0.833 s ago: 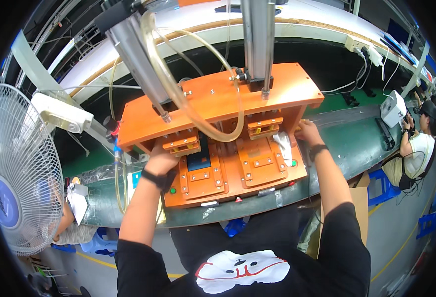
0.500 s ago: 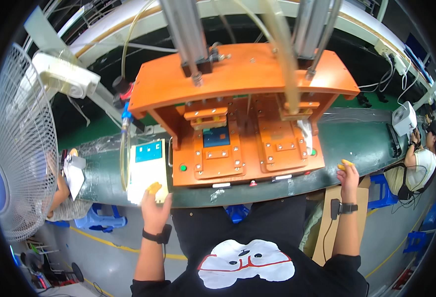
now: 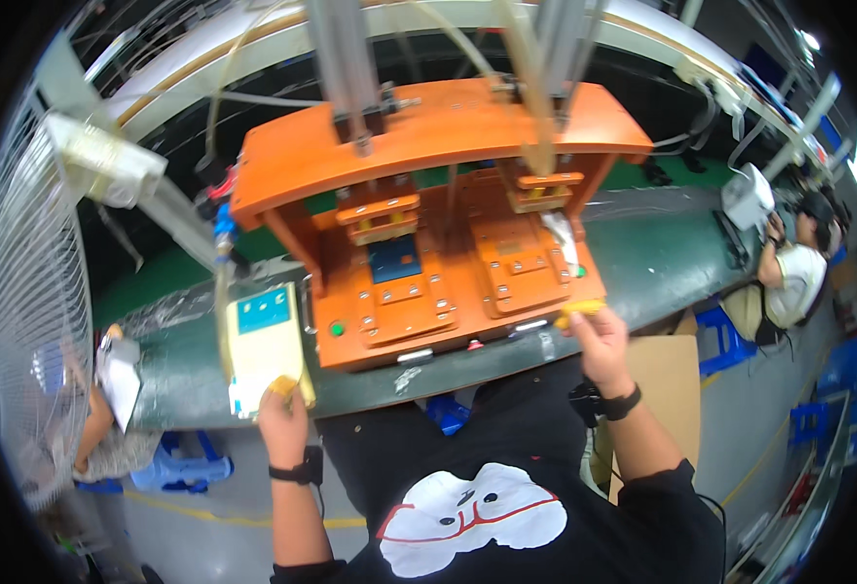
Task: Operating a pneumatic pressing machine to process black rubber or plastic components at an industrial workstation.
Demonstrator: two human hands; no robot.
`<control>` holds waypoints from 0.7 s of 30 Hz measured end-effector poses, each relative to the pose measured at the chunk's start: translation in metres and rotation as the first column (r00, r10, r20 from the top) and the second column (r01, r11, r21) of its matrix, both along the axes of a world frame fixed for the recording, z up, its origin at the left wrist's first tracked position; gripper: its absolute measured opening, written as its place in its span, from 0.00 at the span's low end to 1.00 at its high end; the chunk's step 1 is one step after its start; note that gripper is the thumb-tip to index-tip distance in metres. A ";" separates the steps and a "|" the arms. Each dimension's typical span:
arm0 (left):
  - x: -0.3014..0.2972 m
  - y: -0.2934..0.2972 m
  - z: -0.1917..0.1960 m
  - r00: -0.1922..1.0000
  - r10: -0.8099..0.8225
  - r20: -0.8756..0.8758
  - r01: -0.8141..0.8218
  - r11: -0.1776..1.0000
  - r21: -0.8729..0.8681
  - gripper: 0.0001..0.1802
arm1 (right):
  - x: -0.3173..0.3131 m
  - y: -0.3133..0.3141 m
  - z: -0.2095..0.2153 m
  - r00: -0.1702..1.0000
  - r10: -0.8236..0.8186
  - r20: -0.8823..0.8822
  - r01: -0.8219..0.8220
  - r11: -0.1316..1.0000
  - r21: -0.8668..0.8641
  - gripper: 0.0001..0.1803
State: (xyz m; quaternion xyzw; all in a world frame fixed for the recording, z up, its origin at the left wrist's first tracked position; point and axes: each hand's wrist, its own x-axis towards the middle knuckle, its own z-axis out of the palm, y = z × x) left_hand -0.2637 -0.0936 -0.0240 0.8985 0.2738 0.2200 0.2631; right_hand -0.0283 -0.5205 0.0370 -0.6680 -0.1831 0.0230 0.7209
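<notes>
My left hand (image 3: 283, 420) is at the near edge of a pale yellow stack of sheets (image 3: 265, 352), with thumb and fingers somewhat apart and yellow covers on the fingertips. On the far end of the stack lies a blue-green plate (image 3: 264, 310). My right hand (image 3: 603, 348), also with yellow fingertip covers, hovers by the front right corner of an orange two-station press (image 3: 438, 122). Its thumb and fingers are closed together; anything between them is too small to make out. A dark blue plate (image 3: 394, 261) sits in the press's left fixture; the right fixture (image 3: 516, 263) shows orange metal.
A white cloth-like piece (image 3: 562, 240) hangs beside the right fixture. Cylinders and hoses rise above the press. A large fan (image 3: 34, 292) stands at the left. Another person (image 3: 800, 258) sits at the far right, near a small white device (image 3: 747, 198). A cardboard sheet (image 3: 667, 389) stands below the bench edge.
My right hand has moved left and forward to the press corner, its fingers drawing together. My left hand has shifted slightly left and nearer me, still at the stack. The whole view has tilted.
</notes>
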 end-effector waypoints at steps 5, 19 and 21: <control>-0.010 -0.013 0.007 0.997 -0.056 0.056 0.056 0.998 0.013 0.25 | -0.001 0.001 -0.013 0.997 -0.002 -0.077 0.004 1.000 0.025 0.10; 0.119 -0.040 0.028 0.893 -0.068 0.445 0.260 0.884 -0.387 0.19 | 0.135 -0.100 -0.062 0.883 -0.424 0.201 0.460 0.866 -0.194 0.08; 0.120 -0.040 0.018 0.900 -0.005 0.436 0.149 0.943 -0.296 0.20 | 0.182 -0.126 -0.070 0.837 -0.446 0.316 0.536 0.782 -0.317 0.11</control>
